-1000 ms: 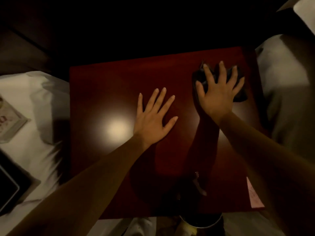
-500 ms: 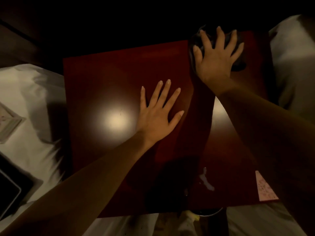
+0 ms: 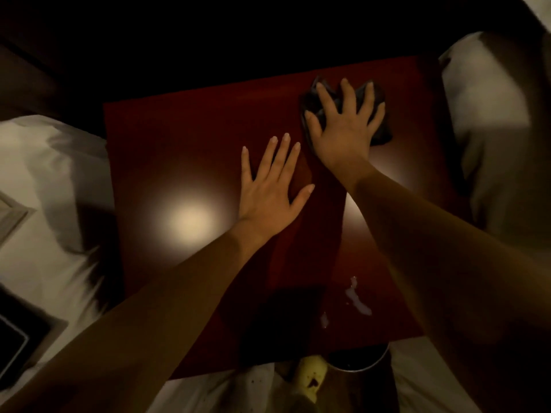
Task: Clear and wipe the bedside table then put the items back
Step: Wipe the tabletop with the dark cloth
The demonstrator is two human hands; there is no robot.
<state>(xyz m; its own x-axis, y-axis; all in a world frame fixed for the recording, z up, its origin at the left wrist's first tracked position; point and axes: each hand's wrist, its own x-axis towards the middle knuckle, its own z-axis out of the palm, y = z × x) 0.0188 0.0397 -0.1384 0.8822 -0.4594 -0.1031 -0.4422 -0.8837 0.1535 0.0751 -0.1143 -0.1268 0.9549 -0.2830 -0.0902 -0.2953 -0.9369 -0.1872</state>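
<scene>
The dark red bedside table [image 3: 185, 150] fills the middle of the view, its glossy top showing a bright light reflection. My right hand [image 3: 343, 132] presses flat, fingers spread, on a crumpled dark cloth [image 3: 378, 129] near the table's far right corner. Flat on the bare tabletop at the centre lies my left hand [image 3: 268, 195], fingers apart and holding nothing. A small wet smear [image 3: 357, 299] shines on the near right part of the top.
White bedding [image 3: 44, 180] lies to the left, with a framed picture [image 3: 12, 216] and a dark tablet [image 3: 15, 347] on it. Another white pillow or bed [image 3: 489, 114] is at the right. A round bin [image 3: 360, 365] stands below the table's near edge.
My right hand with the cloth slid to the table's far edge, then back toward me and slightly left. My left hand stayed flat in place.
</scene>
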